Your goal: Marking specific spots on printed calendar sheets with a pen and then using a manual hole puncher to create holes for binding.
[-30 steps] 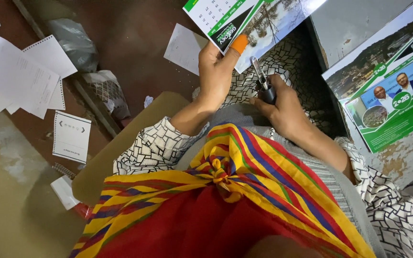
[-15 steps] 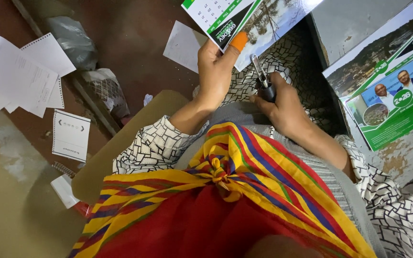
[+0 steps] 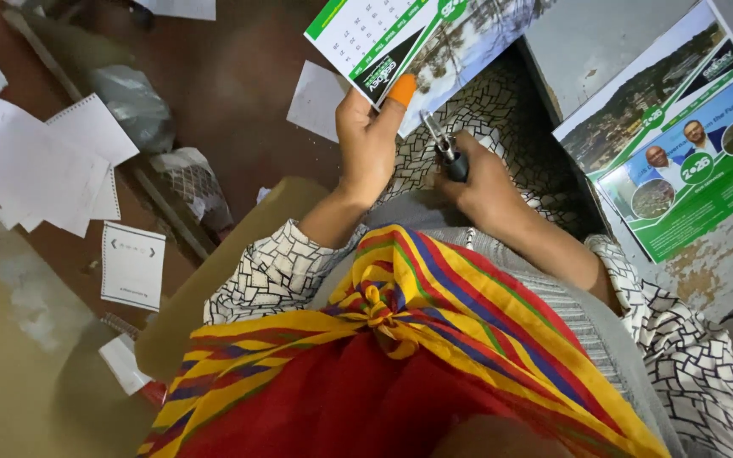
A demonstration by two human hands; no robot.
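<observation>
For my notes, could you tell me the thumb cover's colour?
Orange thumb cover, clearest in the head view.

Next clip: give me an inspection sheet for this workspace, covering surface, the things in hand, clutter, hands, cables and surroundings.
Surface: dark reddish floor; a tan board at the left.
Things in hand: a green and white calendar sheet, and scissors with their blades just below its edge.
Clutter: loose white papers, a small printed card, crumpled plastic bag.
Hands: left hand holds the calendar sheet, an orange cover on the thumb; right hand grips the scissors.
Cables: nothing seen.
Surroundings: more printed sheets on a worn grey surface at the right; striped cloth over the lap.
</observation>
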